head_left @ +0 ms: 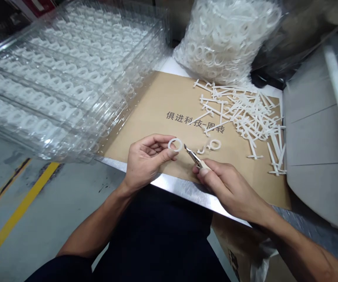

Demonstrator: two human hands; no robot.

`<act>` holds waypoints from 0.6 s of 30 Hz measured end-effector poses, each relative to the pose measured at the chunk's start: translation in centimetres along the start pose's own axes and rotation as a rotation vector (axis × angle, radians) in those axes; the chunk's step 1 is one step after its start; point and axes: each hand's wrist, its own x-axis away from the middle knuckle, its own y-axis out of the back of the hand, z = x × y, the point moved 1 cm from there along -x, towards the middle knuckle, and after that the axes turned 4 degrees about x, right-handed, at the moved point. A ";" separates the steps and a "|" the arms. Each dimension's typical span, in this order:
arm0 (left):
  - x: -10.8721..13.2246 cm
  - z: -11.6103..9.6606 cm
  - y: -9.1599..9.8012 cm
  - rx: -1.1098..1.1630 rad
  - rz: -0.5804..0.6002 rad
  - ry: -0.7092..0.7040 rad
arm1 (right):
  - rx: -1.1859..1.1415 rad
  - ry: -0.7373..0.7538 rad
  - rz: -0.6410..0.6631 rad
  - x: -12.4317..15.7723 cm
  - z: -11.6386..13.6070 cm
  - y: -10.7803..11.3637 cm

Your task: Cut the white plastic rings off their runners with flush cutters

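Observation:
Between the thumb and fingers of my left hand (148, 156) is a white plastic ring (169, 150), its round face turned up toward me. My right hand (226, 184) grips a pair of nippers (194, 157) by light-coloured handles. The nippers' metal tip points at the ring from the right, a small gap away from it. Just behind the nippers, another white ring (215, 145) lies on the brown cardboard (145, 105), with a small curled white piece (201, 150) beside it.
A pile of white plastic sprues (251, 117) spreads over the cardboard's right side. Stacked clear trays (77, 78) of white rings stand at left. Behind, a clear bag (224, 43) bulges with rings. A grey panel (318, 133) borders the right; the table's metal edge (186, 192) runs in front.

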 end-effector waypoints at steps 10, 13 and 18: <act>-7.7 -2.8 -4.4 -0.413 0.294 -0.250 | 0.192 0.265 0.077 -0.2 -0.8 0.0; -11.2 -1.7 -7.2 -0.533 0.449 -0.336 | 0.202 0.283 0.079 -0.2 -0.8 0.0; -14.0 -1.2 -10.5 -0.513 0.503 -0.471 | 0.224 0.282 0.072 -0.1 -0.7 0.0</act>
